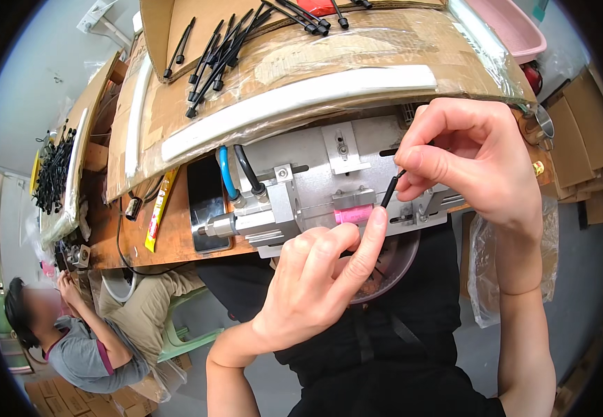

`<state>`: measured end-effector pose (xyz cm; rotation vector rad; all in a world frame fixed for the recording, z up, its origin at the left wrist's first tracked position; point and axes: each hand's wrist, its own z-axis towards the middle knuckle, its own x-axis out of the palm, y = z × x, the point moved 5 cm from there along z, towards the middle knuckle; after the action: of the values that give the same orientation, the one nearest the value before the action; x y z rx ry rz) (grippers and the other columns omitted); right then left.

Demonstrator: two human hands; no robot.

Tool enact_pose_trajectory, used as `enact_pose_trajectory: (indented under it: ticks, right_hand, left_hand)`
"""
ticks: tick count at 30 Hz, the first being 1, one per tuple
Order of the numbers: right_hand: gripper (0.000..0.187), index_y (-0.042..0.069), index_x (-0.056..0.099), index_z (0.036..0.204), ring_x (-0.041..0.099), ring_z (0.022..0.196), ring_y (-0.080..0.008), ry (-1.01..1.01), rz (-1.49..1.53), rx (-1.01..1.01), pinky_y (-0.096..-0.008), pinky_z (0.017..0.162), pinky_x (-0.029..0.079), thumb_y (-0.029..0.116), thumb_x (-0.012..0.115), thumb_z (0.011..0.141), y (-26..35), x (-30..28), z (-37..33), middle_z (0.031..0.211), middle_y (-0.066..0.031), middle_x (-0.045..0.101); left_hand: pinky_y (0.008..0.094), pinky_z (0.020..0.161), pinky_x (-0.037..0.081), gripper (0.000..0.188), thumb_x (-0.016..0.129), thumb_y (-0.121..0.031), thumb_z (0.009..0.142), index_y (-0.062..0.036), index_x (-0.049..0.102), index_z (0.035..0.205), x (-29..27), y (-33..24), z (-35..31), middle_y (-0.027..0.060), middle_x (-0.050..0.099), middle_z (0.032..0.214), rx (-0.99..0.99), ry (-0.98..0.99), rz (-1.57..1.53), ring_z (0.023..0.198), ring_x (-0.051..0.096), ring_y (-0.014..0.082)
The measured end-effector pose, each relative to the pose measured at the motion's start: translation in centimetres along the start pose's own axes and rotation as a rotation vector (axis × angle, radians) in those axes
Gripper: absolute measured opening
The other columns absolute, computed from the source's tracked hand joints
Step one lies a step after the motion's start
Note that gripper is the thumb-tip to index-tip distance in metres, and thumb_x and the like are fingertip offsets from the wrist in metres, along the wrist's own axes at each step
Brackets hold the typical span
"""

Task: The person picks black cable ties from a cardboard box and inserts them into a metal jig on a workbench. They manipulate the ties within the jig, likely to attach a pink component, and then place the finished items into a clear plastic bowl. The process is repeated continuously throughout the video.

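Between the thumb and fingers of my right hand (465, 156) is a thin black cord piece with a thicker sleeve (390, 190), tilted downward. The index finger of my left hand (319, 278) stretches out to the sleeve's lower end and appears to touch it. The other left fingers curl loosely apart from it, and the thumb is mostly hidden. Just behind the left fingertip lies a pink block (354, 214) on a metal fixture (308, 198). A blue hose (228, 174) and a black hose (249, 170) run into the fixture's left side.
Beyond the fixture, a cardboard shelf (343, 55) carries several black cord pieces (221, 59). A phone (207, 201) and a yellow packet (160, 212) lie to the left. Below the fixture is a round bowl (413, 254). Another person (93, 347) sits at far left.
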<state>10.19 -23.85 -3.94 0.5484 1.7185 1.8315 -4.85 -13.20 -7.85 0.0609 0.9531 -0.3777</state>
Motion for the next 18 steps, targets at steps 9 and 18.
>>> enact_pose_trajectory:
  ticks: [9,18]
  right_hand:
    - [0.007,-0.006,0.065,0.081,0.066,0.065,-0.0142,0.171,-0.101,0.114,-0.0242,0.059,0.057,-0.002,0.070,0.083,0.0,0.1,-0.4,0.075,-0.0088,0.064]
    - [0.006,-0.006,0.067,0.080,0.066,0.063,-0.0174,0.326,-0.108,-0.064,-0.0263,0.057,0.052,-0.005,0.072,0.077,-0.1,1.3,-1.0,0.074,-0.0134,0.066]
  left_hand:
    - [0.0305,0.075,0.044,0.062,0.077,-0.001,0.062,-0.0007,0.065,0.122,-0.7,-0.2,-1.0,0.0026,0.054,0.095,-0.050,0.119,-0.411,0.084,0.053,0.0174]
    - [0.0301,0.074,0.048,0.067,0.075,0.009,0.063,0.0026,0.060,0.128,0.0,0.3,-2.6,0.0074,0.055,0.101,-0.164,0.126,-0.865,0.088,0.054,0.0202]
